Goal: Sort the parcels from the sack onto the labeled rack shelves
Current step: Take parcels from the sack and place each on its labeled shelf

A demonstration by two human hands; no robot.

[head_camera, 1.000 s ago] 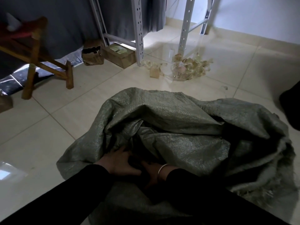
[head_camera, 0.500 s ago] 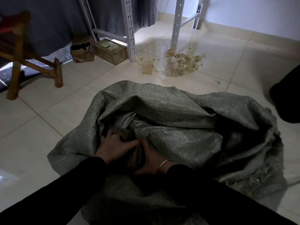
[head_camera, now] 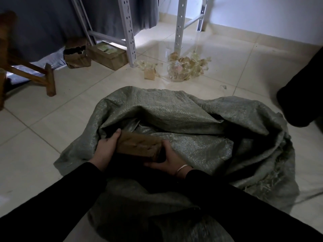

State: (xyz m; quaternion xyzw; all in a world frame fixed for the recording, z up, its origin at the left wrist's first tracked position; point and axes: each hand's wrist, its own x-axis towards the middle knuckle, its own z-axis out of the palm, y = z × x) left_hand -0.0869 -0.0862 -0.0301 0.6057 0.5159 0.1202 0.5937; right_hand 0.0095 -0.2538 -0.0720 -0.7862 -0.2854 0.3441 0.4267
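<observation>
Left hand (head_camera: 106,149), right hand (head_camera: 170,157) grip parcel (head_camera: 139,145); sack (head_camera: 174,116) folds around; boxes (head_camera: 108,55) beyond.

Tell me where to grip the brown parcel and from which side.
Grip the brown parcel by its two short ends, one hand from each side: it lies crosswise in the sack mouth. The left hand and right hand hold it so.

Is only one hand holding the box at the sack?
No, the left hand and right hand each grip an end of the box.
</observation>
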